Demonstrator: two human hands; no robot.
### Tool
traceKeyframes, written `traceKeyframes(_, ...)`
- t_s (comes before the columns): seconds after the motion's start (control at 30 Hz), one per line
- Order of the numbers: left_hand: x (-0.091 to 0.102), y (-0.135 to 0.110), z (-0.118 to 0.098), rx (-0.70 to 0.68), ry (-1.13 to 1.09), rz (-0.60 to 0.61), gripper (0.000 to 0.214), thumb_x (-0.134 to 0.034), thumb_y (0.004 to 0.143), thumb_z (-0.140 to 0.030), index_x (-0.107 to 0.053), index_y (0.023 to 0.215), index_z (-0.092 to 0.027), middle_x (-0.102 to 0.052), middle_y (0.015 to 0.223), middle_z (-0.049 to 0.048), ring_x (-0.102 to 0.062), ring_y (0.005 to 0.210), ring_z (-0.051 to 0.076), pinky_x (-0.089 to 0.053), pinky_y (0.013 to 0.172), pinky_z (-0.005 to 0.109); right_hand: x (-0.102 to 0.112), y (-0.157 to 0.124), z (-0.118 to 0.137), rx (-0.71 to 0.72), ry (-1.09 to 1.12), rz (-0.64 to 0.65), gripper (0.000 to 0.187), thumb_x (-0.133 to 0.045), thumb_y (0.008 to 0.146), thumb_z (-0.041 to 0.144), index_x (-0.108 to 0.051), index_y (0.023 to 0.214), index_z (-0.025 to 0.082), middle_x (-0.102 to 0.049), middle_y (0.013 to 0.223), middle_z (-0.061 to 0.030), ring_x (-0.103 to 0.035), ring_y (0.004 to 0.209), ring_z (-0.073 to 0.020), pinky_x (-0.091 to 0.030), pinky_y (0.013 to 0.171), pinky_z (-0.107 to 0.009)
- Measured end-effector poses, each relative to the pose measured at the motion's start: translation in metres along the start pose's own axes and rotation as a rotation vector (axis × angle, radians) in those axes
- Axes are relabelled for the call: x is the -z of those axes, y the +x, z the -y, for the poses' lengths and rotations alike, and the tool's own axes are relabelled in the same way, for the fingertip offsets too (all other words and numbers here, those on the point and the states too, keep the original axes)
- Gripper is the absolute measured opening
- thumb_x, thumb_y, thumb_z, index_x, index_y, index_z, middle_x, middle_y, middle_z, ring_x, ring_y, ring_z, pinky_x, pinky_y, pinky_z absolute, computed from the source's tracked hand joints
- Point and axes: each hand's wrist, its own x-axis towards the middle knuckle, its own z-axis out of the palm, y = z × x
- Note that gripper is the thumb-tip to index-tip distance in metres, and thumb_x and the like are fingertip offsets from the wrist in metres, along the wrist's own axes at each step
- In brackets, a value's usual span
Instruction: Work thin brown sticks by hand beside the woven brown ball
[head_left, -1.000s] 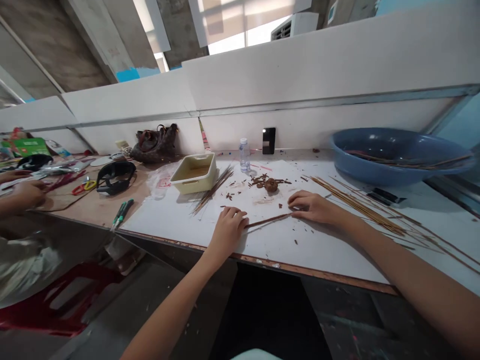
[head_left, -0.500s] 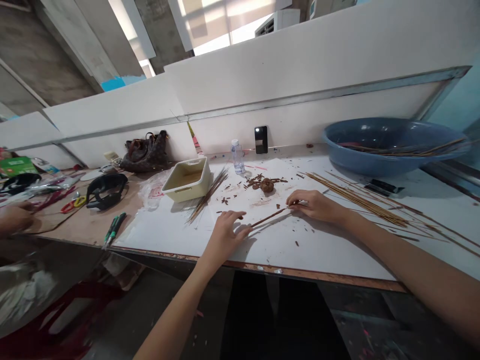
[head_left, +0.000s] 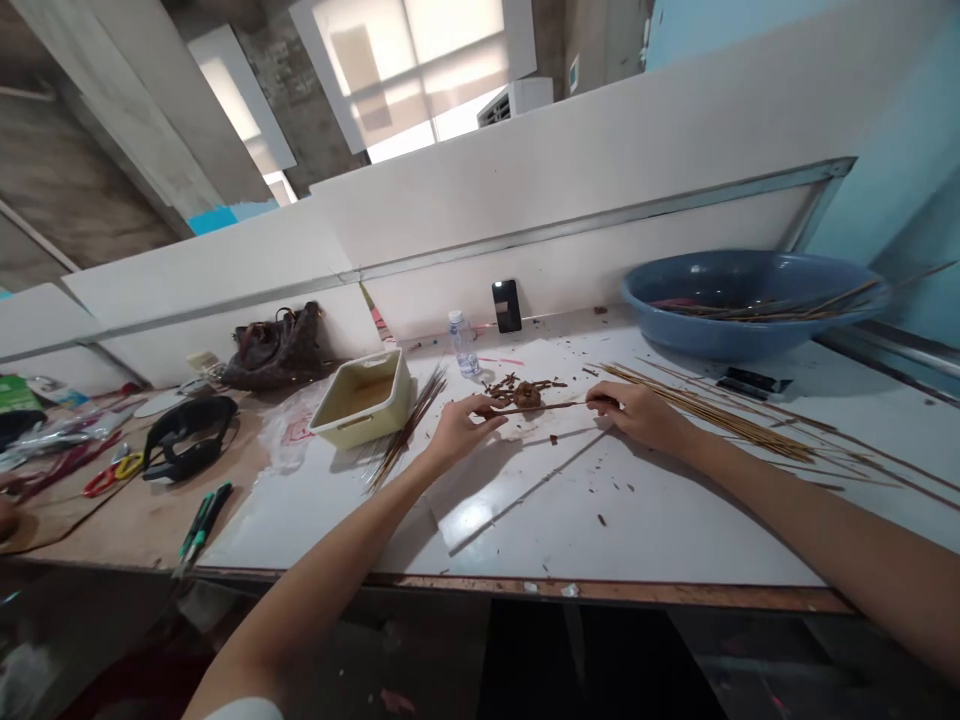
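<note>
A thin brown stick (head_left: 555, 407) spans the gap between my hands, just above the white worktop. My left hand (head_left: 466, 428) pinches its left end; a bit of dark brown material shows at the fingertips. At the other end, the fingers of my right hand (head_left: 630, 412) are closed on the stick. Directly behind it lies a round brown lump (head_left: 528, 396) among small brown pieces (head_left: 501, 386). A glossy, see-through-looking flat sheet (head_left: 471, 520) lies under and in front of my hands, its long edge running toward my right hand.
Left of my hands are a cream tub (head_left: 349, 432) with brownish liquid and thin sticks (head_left: 409, 425). Behind stand a bottle (head_left: 463, 345) and phone (head_left: 507, 307). Rightward are a stick bundle (head_left: 720, 415) and blue basin (head_left: 705, 335). Cutters (head_left: 201, 525) lie far left.
Both hands have shifted away from me toward the brown lump, and the stick has levelled out. My left fingers have closed in on its end. The glossy sheet now shows. The view has shifted.
</note>
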Motion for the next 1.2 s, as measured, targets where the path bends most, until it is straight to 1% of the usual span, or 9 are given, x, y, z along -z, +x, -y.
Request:
traceKeyframes(0.13,-0.009,-0.001,0.008,-0.001,-0.016,-0.101,0.022,-0.081,0.096,-0.044,-0.084,0.101,-0.023,-0.086,0.100,0.0063,-0.080,0.092,0.023,-0.063,0.088,0.035,-0.003,0.000,-0.004,-0.017,-0.011,-0.013,0.030,-0.054,0.108,0.043,-0.076,0.107,0.023,-0.082,0.096,-0.0081,-0.073,0.081,-0.0250,-0.058,0.079,-0.038)
traceKeyframes(0.3,-0.008,-0.013,0.010,-0.089,0.009,-0.103,0.021,-0.079,0.098,-0.043,-0.085,0.101,-0.023,-0.084,0.094,0.0069,-0.077,0.084,0.021,-0.063,0.083,0.034,-0.005,0.000,-0.002,-0.022,-0.029,-0.008,0.030,-0.052,0.110,0.042,-0.075,0.108,0.024,-0.082,0.099,-0.0081,-0.074,0.084,-0.0247,-0.058,0.082,-0.037)
traceKeyframes(0.43,-0.005,-0.017,0.010,-0.096,-0.020,-0.140,0.022,-0.078,0.100,-0.044,-0.085,0.101,-0.023,-0.083,0.092,0.0067,-0.077,0.082,0.021,-0.063,0.080,0.033,-0.007,-0.002,-0.002,-0.008,-0.007,-0.013,0.025,-0.055,0.110,0.039,-0.075,0.108,0.024,-0.082,0.099,-0.0074,-0.073,0.083,-0.0238,-0.057,0.081,-0.036)
traceKeyframes(0.53,-0.006,-0.016,0.012,-0.094,-0.039,-0.148,0.023,-0.081,0.098,-0.045,-0.085,0.104,-0.023,-0.082,0.091,0.0063,-0.077,0.081,0.021,-0.064,0.081,0.033,-0.010,-0.004,-0.004,0.009,0.022,-0.036,0.019,-0.058,0.109,0.035,-0.073,0.106,0.025,-0.080,0.096,-0.0057,-0.071,0.079,-0.0220,-0.056,0.078,-0.035)
traceKeyframes(0.67,-0.007,-0.016,0.013,-0.122,-0.063,-0.151,0.018,-0.081,0.098,-0.042,-0.084,0.100,-0.024,-0.082,0.089,0.0054,-0.077,0.081,0.021,-0.063,0.079,0.032,-0.011,-0.004,-0.006,0.018,0.031,-0.043,0.014,-0.060,0.108,0.033,-0.072,0.106,0.026,-0.080,0.095,-0.0040,-0.070,0.077,-0.0211,-0.055,0.077,-0.034)
traceKeyframes(0.8,-0.006,-0.017,0.013,-0.124,-0.079,-0.147,0.025,-0.084,0.096,-0.044,-0.083,0.112,-0.024,-0.082,0.093,0.0057,-0.078,0.083,0.021,-0.064,0.083,0.033,-0.009,-0.004,-0.002,0.016,0.036,-0.050,0.015,-0.059,0.108,0.032,-0.073,0.105,0.027,-0.080,0.095,-0.0043,-0.073,0.079,-0.0223,-0.056,0.079,-0.034)
traceKeyframes(1.0,-0.007,-0.017,0.013,-0.081,-0.039,-0.148,0.023,-0.081,0.099,-0.045,-0.086,0.105,-0.023,-0.083,0.091,0.0067,-0.078,0.081,0.021,-0.063,0.081,0.033,-0.009,-0.003,-0.002,0.011,0.038,-0.042,0.014,-0.059,0.107,0.030,-0.073,0.104,0.026,-0.082,0.096,-0.0050,-0.074,0.082,-0.0236,-0.057,0.079,-0.035)
traceKeyframes(1.1,-0.008,-0.016,0.013,-0.070,-0.023,-0.131,0.019,-0.080,0.100,-0.042,-0.087,0.099,-0.024,-0.084,0.091,0.0060,-0.077,0.080,0.020,-0.061,0.077,0.031,-0.010,-0.002,-0.007,0.006,0.037,-0.037,0.015,-0.059,0.108,0.032,-0.073,0.105,0.027,-0.081,0.095,-0.0050,-0.074,0.082,-0.0238,-0.056,0.078,-0.035)
traceKeyframes(1.2,-0.008,-0.016,0.012,-0.057,-0.010,-0.122,0.015,-0.081,0.099,-0.039,-0.088,0.099,-0.025,-0.084,0.091,0.0051,-0.077,0.080,0.020,-0.061,0.079,0.031,-0.011,-0.002,-0.009,-0.009,0.035,-0.030,0.017,-0.058,0.108,0.034,-0.073,0.105,0.027,-0.082,0.096,-0.0050,-0.074,0.083,-0.0242,-0.056,0.079,-0.036)
